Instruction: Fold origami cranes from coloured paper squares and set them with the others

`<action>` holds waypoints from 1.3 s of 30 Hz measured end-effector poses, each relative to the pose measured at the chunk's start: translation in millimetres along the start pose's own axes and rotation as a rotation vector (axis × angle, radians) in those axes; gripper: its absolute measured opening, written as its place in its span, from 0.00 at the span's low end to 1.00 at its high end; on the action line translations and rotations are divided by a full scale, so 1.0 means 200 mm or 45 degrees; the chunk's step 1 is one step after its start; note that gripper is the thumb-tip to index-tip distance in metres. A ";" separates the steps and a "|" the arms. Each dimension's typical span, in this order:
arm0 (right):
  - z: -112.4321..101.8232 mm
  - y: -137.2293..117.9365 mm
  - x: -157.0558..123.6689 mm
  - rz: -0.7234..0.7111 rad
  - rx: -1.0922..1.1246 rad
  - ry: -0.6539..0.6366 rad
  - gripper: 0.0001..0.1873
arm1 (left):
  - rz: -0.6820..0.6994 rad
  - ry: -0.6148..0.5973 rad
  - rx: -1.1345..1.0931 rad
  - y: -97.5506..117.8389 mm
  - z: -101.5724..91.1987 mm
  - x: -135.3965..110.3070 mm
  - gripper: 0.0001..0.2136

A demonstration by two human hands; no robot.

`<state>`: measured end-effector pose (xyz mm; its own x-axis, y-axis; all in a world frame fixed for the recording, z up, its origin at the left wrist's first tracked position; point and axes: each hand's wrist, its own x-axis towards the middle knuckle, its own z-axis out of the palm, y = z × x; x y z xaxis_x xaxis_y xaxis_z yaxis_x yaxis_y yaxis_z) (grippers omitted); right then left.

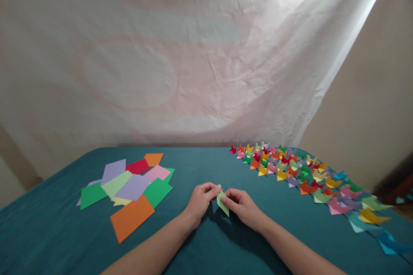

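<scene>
A small piece of folded light green paper [223, 205] is held between my two hands, just above the table in the middle of the view. My left hand [204, 201] pinches its upper left end between thumb and fingers. From the other side, the thumb and fingers of my right hand [241, 205] grip its upper right edge. The paper's pointed lower end sticks out downward between the hands. Part of the folded piece is covered by my fingers, so its full shape cannot be made out.
Loose coloured paper sheets [132, 219] lie overlapping on the left side of the table [200, 249]. Rows of small folded paper birds [282, 175] in many colours fill the right side. A pale hanging cloth [193, 73] stands behind the table's far edge.
</scene>
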<state>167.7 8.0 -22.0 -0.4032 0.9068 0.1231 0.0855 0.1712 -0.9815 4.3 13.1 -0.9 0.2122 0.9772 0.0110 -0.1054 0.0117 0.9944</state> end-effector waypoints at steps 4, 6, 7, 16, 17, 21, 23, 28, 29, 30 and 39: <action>0.00 -0.01 0.00 0.003 0.017 0.045 0.20 | 0.011 -0.032 0.031 0.02 0.00 -0.01 0.18; 0.00 -0.02 0.00 0.011 0.056 0.092 0.21 | 0.028 -0.048 0.055 0.02 0.01 -0.01 0.18; 0.00 -0.02 0.00 0.018 0.081 0.116 0.21 | 0.033 -0.054 0.065 0.02 0.01 -0.01 0.18; -0.01 -0.03 0.01 0.050 0.162 0.266 0.22 | 0.137 -0.060 0.196 -0.06 0.00 0.00 0.15; -0.01 -0.03 0.01 0.055 0.158 0.272 0.22 | 0.140 -0.048 0.216 -0.06 0.00 0.00 0.15; -0.01 -0.05 0.01 0.054 0.150 0.257 0.22 | 0.142 -0.056 0.211 -0.05 -0.01 0.00 0.14; -0.01 -0.05 0.01 0.044 0.142 0.242 0.22 | 0.140 -0.043 0.186 -0.05 -0.01 0.00 0.15; -0.01 -0.03 0.02 0.034 0.080 0.215 0.22 | 0.113 0.002 0.140 -0.03 -0.01 0.01 0.16; -0.01 -0.02 0.02 0.025 0.068 0.209 0.22 | 0.109 -0.002 0.138 -0.02 -0.01 0.01 0.16; -0.01 -0.01 0.02 0.015 0.055 0.205 0.22 | 0.104 -0.004 0.137 -0.02 -0.01 0.01 0.16; -0.01 -0.03 0.01 -0.042 -0.062 0.073 0.20 | 0.102 0.031 0.092 -0.01 -0.01 0.02 0.15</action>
<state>168.0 10.3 -16.3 -0.3541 0.9206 0.1649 0.1180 0.2189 -0.9686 3.7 16.6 -2.5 0.1825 0.9792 0.0890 -0.0507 -0.0810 0.9954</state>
